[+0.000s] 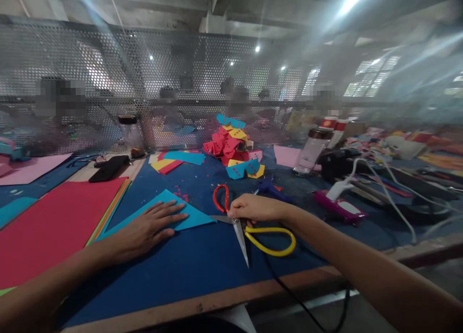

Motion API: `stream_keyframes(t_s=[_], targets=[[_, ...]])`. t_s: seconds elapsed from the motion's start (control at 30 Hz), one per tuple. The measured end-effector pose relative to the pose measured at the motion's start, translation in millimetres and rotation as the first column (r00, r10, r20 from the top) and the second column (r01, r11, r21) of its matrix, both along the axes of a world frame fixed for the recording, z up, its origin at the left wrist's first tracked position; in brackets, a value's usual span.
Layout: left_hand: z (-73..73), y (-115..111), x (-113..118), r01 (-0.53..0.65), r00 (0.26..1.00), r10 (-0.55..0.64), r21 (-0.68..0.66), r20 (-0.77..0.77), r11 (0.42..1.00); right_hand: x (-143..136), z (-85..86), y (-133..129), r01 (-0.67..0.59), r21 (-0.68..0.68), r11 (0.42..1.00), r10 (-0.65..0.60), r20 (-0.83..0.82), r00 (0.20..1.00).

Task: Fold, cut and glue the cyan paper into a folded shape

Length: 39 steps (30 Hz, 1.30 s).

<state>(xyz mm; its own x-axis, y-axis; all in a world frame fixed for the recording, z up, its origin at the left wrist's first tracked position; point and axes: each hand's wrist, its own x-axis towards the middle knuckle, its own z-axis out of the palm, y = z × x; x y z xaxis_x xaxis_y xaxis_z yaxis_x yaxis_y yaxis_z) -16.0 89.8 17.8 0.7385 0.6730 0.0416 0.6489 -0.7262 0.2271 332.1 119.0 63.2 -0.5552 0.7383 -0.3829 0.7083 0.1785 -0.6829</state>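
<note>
My left hand lies flat, fingers stretched out, on a light blue sheet of craft material. A pair of scissors, with one red and one yellow handle loop, is in my right hand, whose closed fingers hold it near the pivot. Its blades are spread: one points left to the sheet's right corner, the other down toward the table's front edge. Whether the left-pointing blade touches the sheet I cannot tell. Small red scraps lie just behind the sheet.
Red sheets are stacked at left, near a black phone. Behind are a pile of cut red, yellow and blue pieces and bottles. A purple-and-white device with a cable lies right. A perforated metal screen stands at the back.
</note>
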Motion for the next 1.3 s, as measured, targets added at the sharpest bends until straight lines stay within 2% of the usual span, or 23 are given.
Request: stream_keyframes(t_s=[0.17,0.3,0.5,0.63,1.07,1.3], targets=[[5.5,1,2,0.025,1.000,-0.025,0.003,0.001,1.000,-1,0.2,-4,0.037,-0.061,0.997,-0.039,-0.027,0.999],[10.6,3,7,0.058,0.998,-0.058,0.000,0.003,0.998,0,2.3,-9,0.053,-0.051,0.997,-0.054,-0.018,0.998],[2.0,4,10,0.038,0.999,-0.038,-0.010,0.036,0.999,6,2.7,-16,0.093,-0.065,0.994,-0.094,-0.016,0.995],[-1.3,4,9,0.043,0.996,-0.043,0.012,0.076,0.999,4,3.7,-17,0.071,-0.064,0.995,-0.073,-0.030,0.997],[-12.1,11,6,0.050,0.996,-0.052,0.034,0.071,0.998,-23,1.1,-19,0.109,-0.084,0.990,-0.114,-0.060,0.992],[-12.5,9,7,0.063,0.997,-0.065,0.056,0.039,0.996,-33,1.5,-21,0.133,-0.091,0.987,-0.138,-0.048,0.989]])
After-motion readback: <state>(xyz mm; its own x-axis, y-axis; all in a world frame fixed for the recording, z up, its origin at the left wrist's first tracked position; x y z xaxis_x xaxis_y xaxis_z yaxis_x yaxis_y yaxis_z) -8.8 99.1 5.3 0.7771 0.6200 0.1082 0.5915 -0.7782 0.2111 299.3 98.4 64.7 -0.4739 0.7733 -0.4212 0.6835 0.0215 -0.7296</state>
